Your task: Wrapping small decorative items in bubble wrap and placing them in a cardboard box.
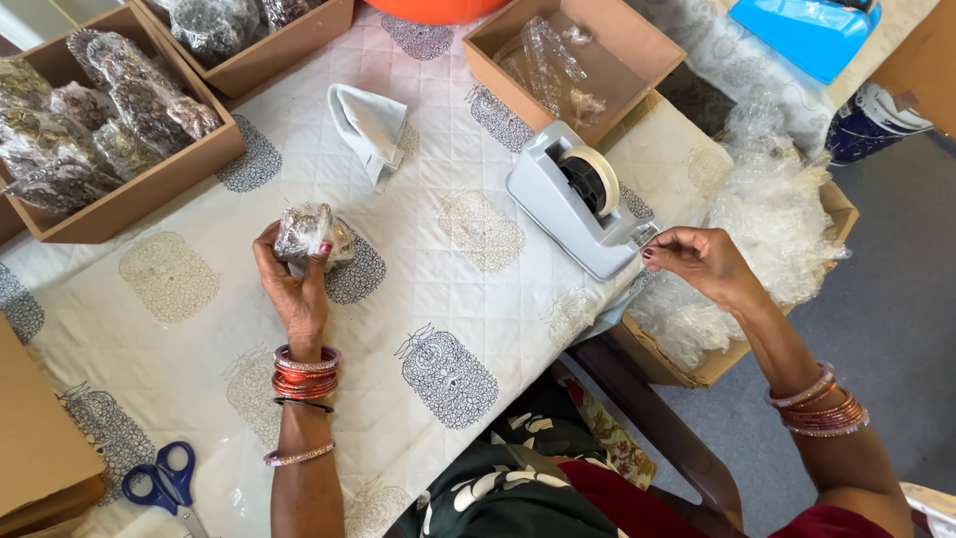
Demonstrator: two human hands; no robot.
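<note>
My left hand (291, 284) grips a small packet wrapped in clear plastic (307, 232) and presses it against the patterned white tablecloth (468, 299). My right hand (702, 261) pinches the free end of the tape at the cutter of a grey tape dispenser (578, 204), which stands near the table's right edge. The roll of pale tape (600, 179) sits upright in the dispenser. Both wrists carry several red and pink bangles.
Cardboard boxes of wrapped packets (110, 130) stand at the back left. An open box with clear bags (573, 60) is behind the dispenser. A folded white cloth (368, 125) lies mid-table. Blue scissors (164, 483) lie front left. A box of crumpled plastic (767, 229) sits off the table's right.
</note>
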